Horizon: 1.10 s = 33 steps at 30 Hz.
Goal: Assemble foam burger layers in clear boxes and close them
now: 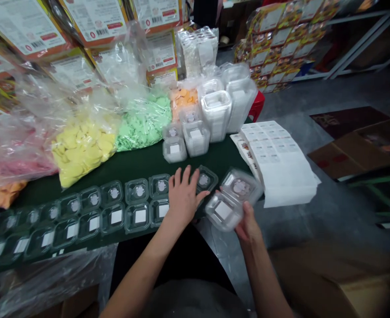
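Observation:
My right hand point(249, 223) grips a stack of open clear plastic clamshell boxes point(226, 210) at the table's front edge, a round sticker on the lid half and a white label on the base half. With fingers spread, my left hand point(184, 192) is over another open clamshell box point(205, 179) at the right end of a row; whether it touches the box I cannot tell. Leftward from it runs the row of open clamshell boxes point(138, 190), each lid with a round sticker and each base with a white label.
Behind the row stand bags of yellow pieces point(82, 143), green pieces point(145, 117) and orange pieces point(183, 98). Nested clamshell stacks point(215, 115) stand at the back right. Label sheets point(277, 154) overhang the table's right end. Cardboard boxes point(360, 148) lie on the floor.

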### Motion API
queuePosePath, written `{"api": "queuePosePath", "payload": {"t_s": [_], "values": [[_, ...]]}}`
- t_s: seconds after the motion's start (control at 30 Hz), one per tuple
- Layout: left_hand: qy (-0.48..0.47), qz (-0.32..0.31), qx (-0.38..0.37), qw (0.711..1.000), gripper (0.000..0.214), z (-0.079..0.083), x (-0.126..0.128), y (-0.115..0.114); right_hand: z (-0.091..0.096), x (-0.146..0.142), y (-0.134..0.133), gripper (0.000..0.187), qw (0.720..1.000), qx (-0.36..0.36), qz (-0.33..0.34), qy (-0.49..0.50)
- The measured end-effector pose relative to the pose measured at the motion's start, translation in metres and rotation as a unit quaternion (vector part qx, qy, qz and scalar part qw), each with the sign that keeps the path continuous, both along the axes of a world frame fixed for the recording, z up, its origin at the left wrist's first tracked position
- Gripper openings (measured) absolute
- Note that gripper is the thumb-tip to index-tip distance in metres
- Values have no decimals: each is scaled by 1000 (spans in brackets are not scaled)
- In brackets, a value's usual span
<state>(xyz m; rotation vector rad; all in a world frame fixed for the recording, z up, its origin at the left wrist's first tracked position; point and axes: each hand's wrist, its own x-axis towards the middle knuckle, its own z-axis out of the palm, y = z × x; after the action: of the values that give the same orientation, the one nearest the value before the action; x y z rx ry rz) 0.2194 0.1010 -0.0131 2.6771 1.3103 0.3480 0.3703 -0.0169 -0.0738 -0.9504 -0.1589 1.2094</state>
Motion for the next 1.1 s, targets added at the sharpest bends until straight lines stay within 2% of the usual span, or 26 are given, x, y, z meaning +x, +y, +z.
{"api": "queuePosePath", "payload": {"t_s": [0.07,0.13,0.27,0.37,0.47,0.6,0.7,0.77,0.87,0.9,0.97,1.03,1.1], "values": [[22,-94,-5,995,45,-3,-6,1,1,1,1,62,1000,4,6,10],[48,-131,-25,990,39,-7,-9,1,1,2,1,60,1000,10,15,19],[70,-66,-34,995,45,-14,-4,-6,1,5,4,55,999,19,25,28],[70,-10,-40,997,48,-12,1,-12,0,6,9,58,998,17,45,28],[70,18,-19,997,44,-7,0,-16,1,5,18,64,998,9,65,19],[78,53,19,995,39,-8,-6,-11,3,2,34,69,997,-2,73,16],[85,78,28,993,42,-10,-11,-1,6,1,42,68,997,0,72,13],[84,82,23,993,45,-7,-13,4,7,1,43,67,998,1,62,9],[35,80,7,996,43,8,-13,5,9,0,37,67,999,6,50,-7],[-5,64,-8,998,46,15,-11,4,9,0,35,66,999,2,42,-17],[-107,-11,-63,992,68,28,-3,0,9,-2,31,60,999,-19,13,-43],[-194,-113,-140,964,98,36,6,-3,8,-2,27,57,997,-46,-24,-65],[-243,-183,-213,928,110,36,16,-3,8,-1,25,58,995,-63,-44,-71]]}}
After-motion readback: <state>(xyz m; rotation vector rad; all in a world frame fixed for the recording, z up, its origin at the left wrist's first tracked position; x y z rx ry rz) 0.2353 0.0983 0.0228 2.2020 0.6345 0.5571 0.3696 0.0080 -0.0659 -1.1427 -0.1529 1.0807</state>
